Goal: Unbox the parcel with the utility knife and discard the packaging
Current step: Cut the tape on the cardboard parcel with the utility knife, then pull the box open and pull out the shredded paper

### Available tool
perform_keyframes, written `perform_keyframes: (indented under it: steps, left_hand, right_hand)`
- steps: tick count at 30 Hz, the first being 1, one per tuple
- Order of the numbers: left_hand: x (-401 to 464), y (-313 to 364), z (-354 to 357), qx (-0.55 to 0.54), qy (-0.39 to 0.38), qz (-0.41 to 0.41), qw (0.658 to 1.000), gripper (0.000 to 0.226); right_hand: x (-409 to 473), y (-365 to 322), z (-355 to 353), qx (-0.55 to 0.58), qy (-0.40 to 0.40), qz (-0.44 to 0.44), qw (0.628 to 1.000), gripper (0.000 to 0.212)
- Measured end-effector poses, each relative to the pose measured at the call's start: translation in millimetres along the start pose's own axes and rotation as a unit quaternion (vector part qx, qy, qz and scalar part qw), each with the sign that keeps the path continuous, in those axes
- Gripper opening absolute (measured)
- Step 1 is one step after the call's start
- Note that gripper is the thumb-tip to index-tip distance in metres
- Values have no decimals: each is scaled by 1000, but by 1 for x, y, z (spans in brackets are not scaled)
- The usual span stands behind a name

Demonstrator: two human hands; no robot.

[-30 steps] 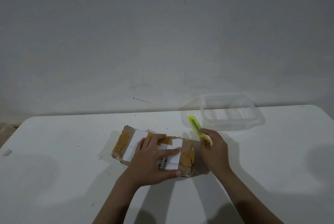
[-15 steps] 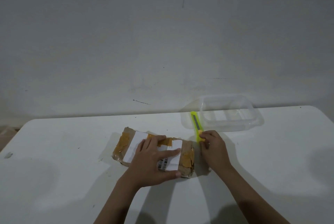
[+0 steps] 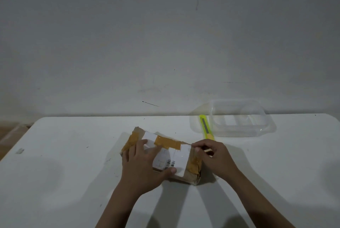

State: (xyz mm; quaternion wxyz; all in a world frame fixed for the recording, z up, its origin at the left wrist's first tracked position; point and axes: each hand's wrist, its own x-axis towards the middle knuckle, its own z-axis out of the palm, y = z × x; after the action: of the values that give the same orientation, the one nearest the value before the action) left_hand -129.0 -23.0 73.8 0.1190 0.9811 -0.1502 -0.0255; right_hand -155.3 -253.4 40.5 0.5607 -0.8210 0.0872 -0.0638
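A brown parcel [image 3: 177, 155] with a white label and orange-brown tape lies in the middle of the white table [image 3: 73, 168]. My left hand [image 3: 141, 168] rests flat on its left half, fingers spread over the top and thumb along the near edge. My right hand [image 3: 218, 157] is at the parcel's right end with its fingers curled, pinching the wrapping at the top right corner. The yellow-green utility knife [image 3: 205, 126] lies on the table just behind my right hand, untouched, its far end beside the clear container.
A clear plastic container [image 3: 239, 117] sits at the back right against the wall, on a clear lid or tray [image 3: 268, 129]. A small grey scrap [image 3: 19, 151] lies near the table's left edge. A plain wall rises behind the table.
My right hand has let go of the knife, which now lies by the container, and has moved to the parcel's right end. My left hand slid a little left on the parcel.
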Motion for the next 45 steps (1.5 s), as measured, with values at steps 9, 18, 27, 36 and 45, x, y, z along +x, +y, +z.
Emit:
perform_keyframes:
  steps: [9, 18, 27, 36, 45]
  left_hand:
    - [8, -11, -5, -75, 28, -24, 996, 52]
    - [9, 9, 2, -168, -101, -49, 979, 92]
    - [34, -23, -15, -18, -196, 9, 980, 81]
    - [18, -33, 5, -96, 53, -97, 989, 50]
    - [-1, -25, 18, -281, 53, -145, 947, 81]
  right_hand:
    - [-10, -2, -1, 61, -104, 5, 993, 23]
    - [13, -15, 10, 31, 32, -32, 998, 21]
    - [33, -13, 14, -34, 110, -95, 989, 26]
    - [34, -5, 20, -39, 19, -88, 995, 39]
    - [21, 5, 18, -37, 32, -93, 994, 47]
